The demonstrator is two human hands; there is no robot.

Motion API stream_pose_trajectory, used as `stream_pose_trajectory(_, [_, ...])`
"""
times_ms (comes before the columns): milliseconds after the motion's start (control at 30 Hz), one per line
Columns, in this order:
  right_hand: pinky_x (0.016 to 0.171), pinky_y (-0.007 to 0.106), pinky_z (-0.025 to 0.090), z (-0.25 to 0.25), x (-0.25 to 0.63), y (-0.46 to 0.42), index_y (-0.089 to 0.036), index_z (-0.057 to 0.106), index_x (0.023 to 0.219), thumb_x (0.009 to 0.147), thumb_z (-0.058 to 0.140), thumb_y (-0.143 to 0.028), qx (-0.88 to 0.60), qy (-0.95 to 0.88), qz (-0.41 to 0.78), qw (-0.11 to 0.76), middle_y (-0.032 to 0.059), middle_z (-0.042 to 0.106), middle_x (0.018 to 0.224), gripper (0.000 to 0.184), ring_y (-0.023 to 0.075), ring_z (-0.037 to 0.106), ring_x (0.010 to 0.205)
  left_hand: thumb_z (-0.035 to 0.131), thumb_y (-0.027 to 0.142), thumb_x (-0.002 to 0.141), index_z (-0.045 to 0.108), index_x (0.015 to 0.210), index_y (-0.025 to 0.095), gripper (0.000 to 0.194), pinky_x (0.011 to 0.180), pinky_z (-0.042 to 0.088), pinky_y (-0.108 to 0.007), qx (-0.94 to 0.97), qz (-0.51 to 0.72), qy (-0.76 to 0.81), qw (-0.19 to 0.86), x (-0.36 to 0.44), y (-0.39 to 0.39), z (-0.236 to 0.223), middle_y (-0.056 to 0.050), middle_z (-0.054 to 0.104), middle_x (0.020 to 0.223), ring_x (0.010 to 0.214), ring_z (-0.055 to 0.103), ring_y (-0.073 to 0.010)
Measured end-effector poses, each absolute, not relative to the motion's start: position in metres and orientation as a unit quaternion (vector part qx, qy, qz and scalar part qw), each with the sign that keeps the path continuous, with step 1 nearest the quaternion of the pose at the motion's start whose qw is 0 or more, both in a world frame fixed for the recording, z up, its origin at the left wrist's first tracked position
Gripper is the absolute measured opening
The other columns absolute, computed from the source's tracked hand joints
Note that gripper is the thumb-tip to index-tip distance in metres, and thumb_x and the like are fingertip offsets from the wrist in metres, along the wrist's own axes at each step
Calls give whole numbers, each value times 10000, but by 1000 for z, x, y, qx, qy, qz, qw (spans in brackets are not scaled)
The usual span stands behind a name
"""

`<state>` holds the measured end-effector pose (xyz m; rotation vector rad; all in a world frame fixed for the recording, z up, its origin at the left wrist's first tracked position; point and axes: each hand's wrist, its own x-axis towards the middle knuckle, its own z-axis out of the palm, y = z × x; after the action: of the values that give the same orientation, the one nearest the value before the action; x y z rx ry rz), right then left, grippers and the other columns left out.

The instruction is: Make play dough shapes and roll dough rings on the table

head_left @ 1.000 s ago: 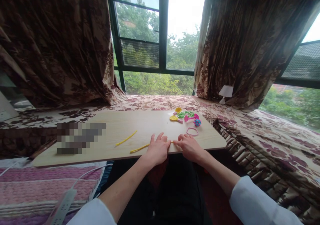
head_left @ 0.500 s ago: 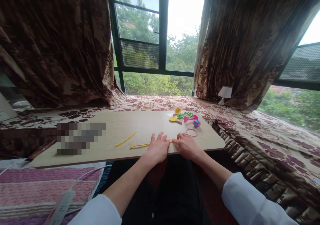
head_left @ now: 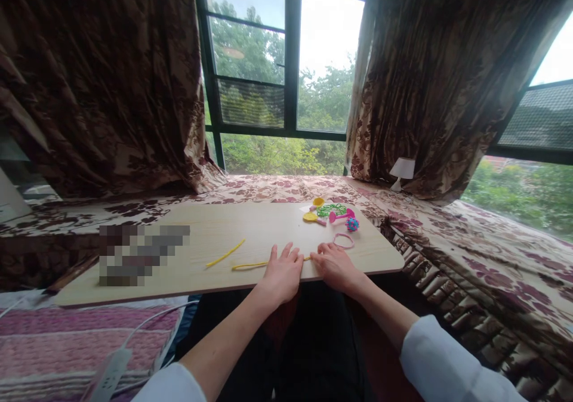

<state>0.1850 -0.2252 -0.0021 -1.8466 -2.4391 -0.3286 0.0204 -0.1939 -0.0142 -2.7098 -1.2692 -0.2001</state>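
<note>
A thin yellow cord lies along the front of the pale wooden board, running under my left hand. That hand rests flat on it with the fingers spread, hiding the middle. My right hand has its fingers bent together at the cord's right end, where a short yellow piece shows between the two hands. To the left, a second yellow strip lies slanted, touched by neither hand. A pink ring lies just beyond my right fingers.
At the board's back right sit a yellow round-headed toy, a yellow cup shape, green string, a pink dumbbell-shaped toy and a spiky blue ball. A blurred-out patch covers the left. A white lamp stands behind.
The whole view has shifted slightly, so the board sits a little lower. Both hands keep nearly the same place on the yellow cord.
</note>
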Motion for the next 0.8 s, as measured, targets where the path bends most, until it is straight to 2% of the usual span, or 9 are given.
stream_pose_trajectory(133, [767, 323, 346, -9, 188, -236, -237, 517, 1100, 781, 433, -135, -576, -808, -111, 51, 96, 509, 1043, 345, 223, 429, 983, 381, 170, 728, 430, 1231, 181, 505, 1038, 95, -515, -912, -87, -393, 81, 14, -199, -22, -97, 410, 1334, 1295, 211, -252])
stream_pose_trajectory(300, [780, 349, 339, -7, 185, -234, -240, 532, 1099, 829, 379, -162, -594, -796, -115, 36, 108, 507, 1046, 319, 236, 420, 1001, 416, 182, 701, 440, 1216, 197, 516, 1025, 105, -540, -911, -67, -403, 64, 15, -198, -19, -96, 410, 1332, 1294, 209, -267])
stream_pose_trajectory(433, [752, 320, 358, 4, 190, -216, -243, 566, 1067, 809, 402, -171, -605, -792, -78, 20, 88, 526, 1017, 314, 214, 457, 940, 417, 181, 703, 446, 1211, 196, 509, 1028, 117, -527, -905, -70, -414, 65, 19, -194, -15, -99, 422, 1322, 1288, 230, -260])
stream_pose_trajectory(633, [742, 303, 348, 7, 199, -211, -272, 510, 1169, 768, 407, -135, -593, -802, -72, 28, 78, 510, 1058, 437, 208, 440, 964, 426, 172, 688, 443, 1213, 198, 526, 1026, 122, -531, -906, -80, -411, 59, 18, -191, -17, -96, 421, 1325, 1287, 228, -262])
stream_pose_trajectory(800, [766, 329, 332, -2, 185, -222, -263, 588, 1043, 805, 386, -180, -579, -809, -90, 44, 84, 506, 1042, 323, 215, 430, 952, 401, 155, 702, 447, 1211, 193, 513, 1027, 129, -524, -906, -83, -411, 56, 14, -195, -19, -93, 423, 1322, 1287, 227, -254])
